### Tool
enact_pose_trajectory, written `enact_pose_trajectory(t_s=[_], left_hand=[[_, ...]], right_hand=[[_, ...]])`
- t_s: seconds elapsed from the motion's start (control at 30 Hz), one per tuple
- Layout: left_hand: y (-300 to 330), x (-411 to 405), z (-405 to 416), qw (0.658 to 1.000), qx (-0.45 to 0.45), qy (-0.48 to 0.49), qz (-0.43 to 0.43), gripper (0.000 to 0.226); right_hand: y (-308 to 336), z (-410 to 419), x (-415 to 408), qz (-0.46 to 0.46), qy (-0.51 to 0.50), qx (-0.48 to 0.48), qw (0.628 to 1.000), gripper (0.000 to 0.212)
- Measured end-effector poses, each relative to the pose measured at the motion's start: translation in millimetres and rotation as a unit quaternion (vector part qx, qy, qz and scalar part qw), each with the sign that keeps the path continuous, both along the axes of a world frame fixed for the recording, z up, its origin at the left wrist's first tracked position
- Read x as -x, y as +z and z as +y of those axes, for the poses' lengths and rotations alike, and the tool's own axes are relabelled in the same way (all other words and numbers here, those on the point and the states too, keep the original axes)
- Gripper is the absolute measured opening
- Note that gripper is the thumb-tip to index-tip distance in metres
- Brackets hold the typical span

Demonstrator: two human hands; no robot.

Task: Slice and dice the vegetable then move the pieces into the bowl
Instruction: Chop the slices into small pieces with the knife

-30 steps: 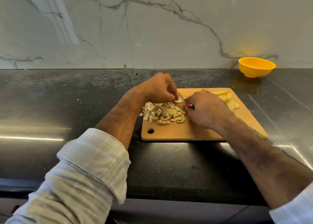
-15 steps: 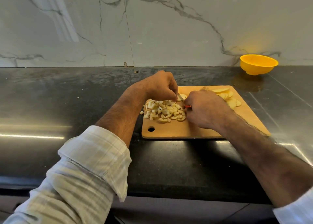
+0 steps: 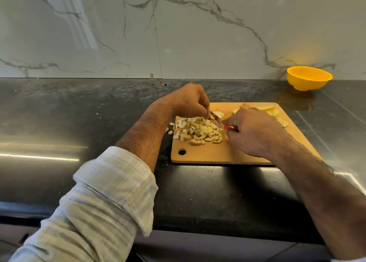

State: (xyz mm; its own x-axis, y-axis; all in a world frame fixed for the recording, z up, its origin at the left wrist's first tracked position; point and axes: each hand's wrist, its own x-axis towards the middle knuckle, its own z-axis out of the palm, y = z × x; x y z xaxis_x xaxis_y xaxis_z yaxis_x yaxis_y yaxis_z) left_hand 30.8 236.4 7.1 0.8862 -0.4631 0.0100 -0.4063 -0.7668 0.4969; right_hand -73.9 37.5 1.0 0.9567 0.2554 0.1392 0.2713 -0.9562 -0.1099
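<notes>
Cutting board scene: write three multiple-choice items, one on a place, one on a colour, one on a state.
1. Where is the bowl?
A. On the cutting board
B. On the counter, far right, by the wall
C. In the left hand

2. What colour is the bowl?
A. Yellow
B. Blue
C. White

3. Where are the diced pieces?
A. In the bowl
B. On the floor
C. Heaped on the board

Answers: B, it stands beyond the board's far right corner; A, plainly yellow; C, the heap lies between the hands, near the knife gripped by the right hand.
</notes>
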Motion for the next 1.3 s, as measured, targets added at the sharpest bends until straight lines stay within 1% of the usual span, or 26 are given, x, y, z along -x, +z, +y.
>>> enact_pose_trajectory(t_s=[0.13, 0.23, 0.3, 0.37, 0.47, 0.5, 0.57, 0.63, 0.77, 0.9, 1.0, 1.1, 1.2, 1.3], left_hand=[[0.0, 1.1, 0.5, 1.0, -0.001, -0.002, 0.012, 0.017], [1.6, 1.5, -0.1, 1.0, -0.006, -0.009, 0.007, 0.02], [1.8, 2.1, -0.5, 1.0, -0.007, -0.012, 0.003, 0.02], [0.4, 2.0, 0.6, 1.0, -0.001, -0.012, -0.003, 0.021], [0.9, 2.7, 6.5, 0.998, 0.041, -0.007, -0.037, 0.023], [1.9, 2.3, 9.0, 0.997, 0.061, -0.006, -0.051, 0.023], [3.8, 1.2, 12.3, 0.993, 0.091, -0.004, -0.075, 0.021], [4.1, -0.5, 14.0, 0.991, 0.099, 0.009, -0.093, 0.021], [-0.1, -5.3, 20.1, 0.987, 0.084, 0.05, -0.127, 0.022], [-0.8, -10.0, 28.6, 0.978, 0.077, 0.105, -0.161, 0.017], [-2.4, -13.3, 33.7, 0.977, 0.062, 0.143, -0.147, 0.017], [-5.6, -16.4, 34.7, 0.98, 0.024, 0.156, -0.118, 0.019], [-9.2, -18.0, 32.2, 0.983, 0.015, 0.157, -0.091, 0.019], [-12.8, -19.2, 29.0, 0.987, -0.005, 0.15, -0.06, 0.017]], right_hand=[[1.4, 11.7, -1.4, 0.008, 0.001, 0.062, 0.998, 0.034], [2.7, 19.3, -7.6, -0.002, 0.007, 0.08, 0.997, 0.029], [-0.2, 19.6, -12.1, 0.002, 0.007, 0.071, 0.997, 0.029], [-3.7, 12.5, -12.3, 0.008, 0.001, 0.041, 0.999, 0.03], [-2.2, -7.1, -8.4, -0.036, -0.008, -0.052, 0.998, 0.036], [-0.6, -13.2, -8.1, -0.044, -0.016, -0.068, 0.997, 0.035], [0.5, -21.9, -9.6, -0.031, -0.042, -0.054, 0.997, 0.036], [-0.5, -24.2, -10.6, -0.001, -0.062, -0.022, 0.998, 0.039], [-2.0, -20.8, -8.4, 0.017, -0.033, 0.009, 0.999, 0.037], [-1.8, -20.3, -5.1, 0.028, 0.003, -0.008, 1.0, 0.038], [-0.4, -24.3, -6.4, 0.042, 0.011, -0.029, 0.999, 0.038], [0.0, -31.3, -12.0, 0.029, -0.019, -0.069, 0.997, 0.037], [-3.1, -33.2, -17.1, 0.03, -0.046, -0.056, 0.997, 0.04], [-7.0, -29.8, -15.8, 0.048, -0.023, -0.05, 0.997, 0.041]])
